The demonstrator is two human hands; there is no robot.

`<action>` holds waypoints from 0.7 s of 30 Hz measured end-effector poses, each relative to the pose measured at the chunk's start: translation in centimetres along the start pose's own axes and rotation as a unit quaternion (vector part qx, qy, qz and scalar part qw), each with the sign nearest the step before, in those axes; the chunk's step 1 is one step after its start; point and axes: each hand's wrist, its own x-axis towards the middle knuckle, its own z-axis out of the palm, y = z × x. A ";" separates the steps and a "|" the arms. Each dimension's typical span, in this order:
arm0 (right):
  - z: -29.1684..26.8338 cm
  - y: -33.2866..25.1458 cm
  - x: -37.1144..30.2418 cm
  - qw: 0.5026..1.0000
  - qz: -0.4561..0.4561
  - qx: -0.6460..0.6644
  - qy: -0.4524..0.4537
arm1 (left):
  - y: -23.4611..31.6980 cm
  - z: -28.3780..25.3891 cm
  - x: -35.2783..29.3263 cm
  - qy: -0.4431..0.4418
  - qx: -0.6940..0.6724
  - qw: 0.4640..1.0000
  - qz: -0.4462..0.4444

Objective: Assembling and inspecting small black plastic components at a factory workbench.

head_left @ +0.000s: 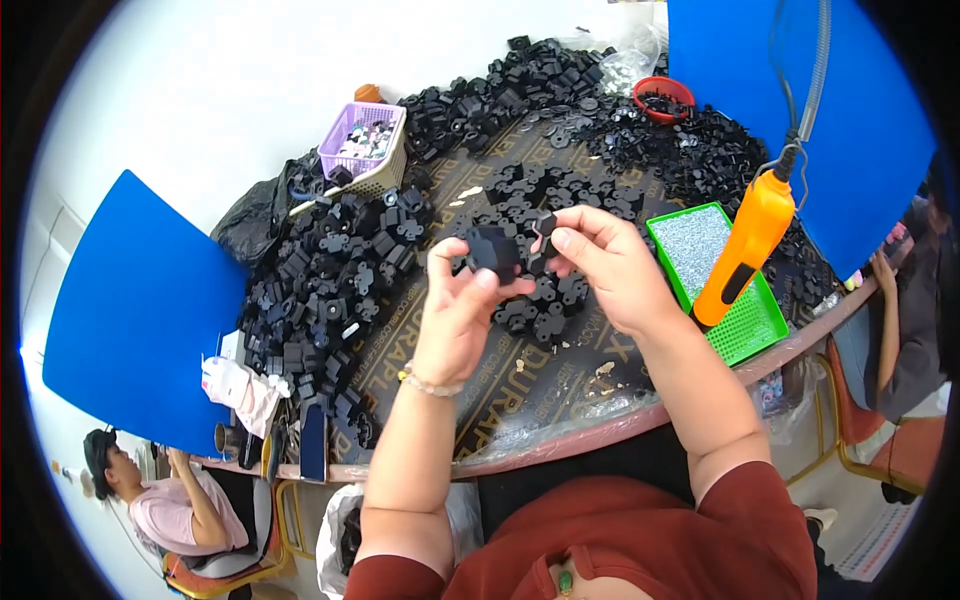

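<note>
Above the middle of the table, my left hand grips a black plastic housing between thumb and fingers. Close beside it on the right, my right hand pinches a smaller black plastic part by its edge. The two pieces are near each other; a narrow gap shows between them. Below and behind both hands lies a loose cluster of flat black parts on the dark printed tabletop. Small details of the held pieces are too dark to make out.
An orange electric screwdriver hangs at right over a green tray of small screws. Black parts heap at left and along the back. A purple basket, a red bowl and blue dividers surround the area; people sit beyond.
</note>
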 end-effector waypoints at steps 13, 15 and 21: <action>-1.0 2.4 -0.5 0.994 0.083 0.069 0.009 | -3.6 -3.3 -0.5 0.006 -0.127 0.988 -0.091; -1.2 2.7 -0.4 0.994 0.088 0.065 0.001 | -3.8 -3.1 -0.5 0.024 -0.097 0.991 -0.091; -1.2 2.5 -0.7 0.998 0.024 -0.046 -0.045 | -3.6 -3.3 0.0 0.019 -0.141 0.986 -0.085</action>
